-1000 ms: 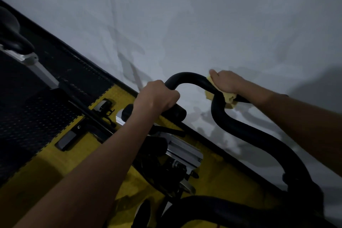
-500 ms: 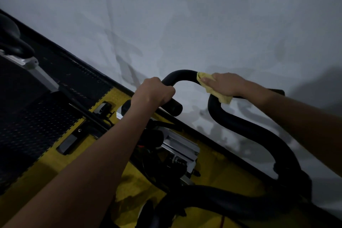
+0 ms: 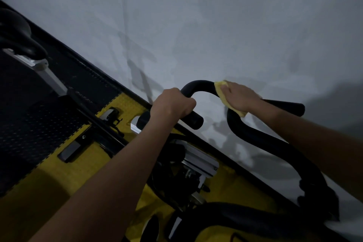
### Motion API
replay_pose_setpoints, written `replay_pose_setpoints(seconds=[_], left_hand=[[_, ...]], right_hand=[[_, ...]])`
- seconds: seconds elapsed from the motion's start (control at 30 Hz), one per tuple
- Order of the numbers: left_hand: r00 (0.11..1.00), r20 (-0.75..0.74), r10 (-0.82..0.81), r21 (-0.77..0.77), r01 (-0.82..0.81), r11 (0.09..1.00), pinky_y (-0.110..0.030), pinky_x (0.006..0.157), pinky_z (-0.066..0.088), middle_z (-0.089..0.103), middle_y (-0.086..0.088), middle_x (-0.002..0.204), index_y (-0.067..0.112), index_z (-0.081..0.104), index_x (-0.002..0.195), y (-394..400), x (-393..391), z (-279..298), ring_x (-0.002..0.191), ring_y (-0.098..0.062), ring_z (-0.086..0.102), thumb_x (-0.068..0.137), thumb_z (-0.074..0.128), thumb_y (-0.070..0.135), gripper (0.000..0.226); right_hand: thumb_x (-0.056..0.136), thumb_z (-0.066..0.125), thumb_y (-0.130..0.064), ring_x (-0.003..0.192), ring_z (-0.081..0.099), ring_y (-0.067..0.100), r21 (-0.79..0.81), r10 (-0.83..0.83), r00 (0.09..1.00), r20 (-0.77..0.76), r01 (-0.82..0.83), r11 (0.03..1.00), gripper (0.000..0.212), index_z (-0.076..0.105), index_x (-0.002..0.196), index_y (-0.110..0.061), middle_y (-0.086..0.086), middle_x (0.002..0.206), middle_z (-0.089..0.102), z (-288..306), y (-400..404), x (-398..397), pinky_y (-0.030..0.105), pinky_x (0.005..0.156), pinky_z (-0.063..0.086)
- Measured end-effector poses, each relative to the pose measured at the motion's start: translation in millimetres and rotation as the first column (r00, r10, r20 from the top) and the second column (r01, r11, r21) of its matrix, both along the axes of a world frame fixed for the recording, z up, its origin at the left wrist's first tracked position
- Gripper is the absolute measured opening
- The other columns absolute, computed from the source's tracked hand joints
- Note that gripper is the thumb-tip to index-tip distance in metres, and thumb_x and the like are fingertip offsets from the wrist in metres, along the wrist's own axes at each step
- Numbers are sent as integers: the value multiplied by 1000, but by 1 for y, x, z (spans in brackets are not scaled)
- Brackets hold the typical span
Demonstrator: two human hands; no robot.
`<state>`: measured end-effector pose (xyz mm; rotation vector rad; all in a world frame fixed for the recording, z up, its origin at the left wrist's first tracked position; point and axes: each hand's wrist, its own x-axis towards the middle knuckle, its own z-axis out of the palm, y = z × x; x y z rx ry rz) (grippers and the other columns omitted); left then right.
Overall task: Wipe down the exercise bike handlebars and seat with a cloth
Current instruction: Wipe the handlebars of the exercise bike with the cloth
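**Inspector:** Two hands, both on the bar. The right hand [image 3: 242,98] has its fingers [image 3: 225,89] laid flat and pressing a yellow cloth [image 3: 221,88] onto the black handlebars [image 3: 198,84], just past the top bend; the cloth wraps under the palm and shows again below the wrist.

**Clerk:** And the other?

**Inspector:** The left hand [image 3: 172,104] is closed in a fist round the near grip, its stub end poking out just beyond the knuckles. It carries no cloth; I judge it steadies the bar.

**Clerk:** Progress?

**Inspector:** In my judgement, early. The cloth sits on one curved section only. The horn beyond the right wrist, the long lower sweep and the gripped part cannot be certified clean from this view. The seat [image 3: 17,31], well apart to the left of both hands, has no cloth on it.

**Clerk:** Count?

**Inspector:** One cloth, one handlebar assembly, one seat, two hands.
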<state>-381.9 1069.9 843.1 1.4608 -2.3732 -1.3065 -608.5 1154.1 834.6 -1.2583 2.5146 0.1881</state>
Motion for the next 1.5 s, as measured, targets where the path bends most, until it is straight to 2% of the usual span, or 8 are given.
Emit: replay_pose_setpoints(seconds=[0.17,0.37,0.47,0.57,0.83,1.03,1.27,1.5], left_hand=[[1000,18,-19,5,18,1000,-27,52,40,60,-2,78,15,54,87,0,-1,-1,66,-18,60,80,54,27,15],[999,13,-30,10,30,1000,-26,52,40,59,-2,77,15,53,84,-2,-2,-3,64,-18,59,80,55,28,14],[1000,12,-25,13,25,1000,-26,51,40,59,-2,77,14,54,86,-3,-3,-4,64,-17,58,80,55,28,15],[1000,11,-5,12,5,1000,-26,51,40,58,-2,77,13,56,90,-3,-2,-3,64,-16,58,81,55,26,17],[1000,10,-3,7,3,1000,-26,51,40,59,-1,77,13,56,93,-1,-1,0,64,-16,58,82,55,28,18],[1000,0,4,31,-4,1000,-26,51,41,61,-2,77,13,56,88,1,-1,2,65,-18,60,80,55,27,16],[1000,2,29,-3,-29,1000,-27,53,41,60,-1,79,15,55,89,0,-3,-1,68,-18,59,79,55,30,18],[1000,0,18,-113,-18,993,-25,50,35,57,-2,73,14,53,78,5,3,-2,62,-18,55,82,55,33,20]], right_hand=[[104,14,-57,157,3,22,108,203,979,11,-202,973,73,11,162,-14,6,171,3,-1,33,6,40,124,6],[108,31,-41,148,2,-1,15,182,935,305,-196,980,57,28,159,-15,-7,166,20,23,79,25,10,110,0],[93,2,-74,150,-2,2,87,374,902,215,-399,913,89,19,161,-18,-8,167,9,27,80,12,17,120,-5],[103,12,-58,152,-2,4,124,448,889,93,-456,881,71,30,158,-17,-4,169,8,21,68,-8,10,114,-16],[104,10,-55,129,53,31,0,125,992,-24,-125,992,60,35,154,-31,7,147,53,11,44,-20,43,109,38],[111,18,-32,123,53,33,122,-214,957,194,193,974,51,52,134,-2,22,139,54,4,-31,-22,37,96,37],[105,20,-48,94,55,30,-139,-92,995,38,96,986,60,65,110,-8,15,106,61,-21,-74,5,37,83,39],[104,14,-61,106,61,30,-290,212,977,20,-198,936,58,57,113,-23,6,113,64,-25,-43,24,39,85,44]])
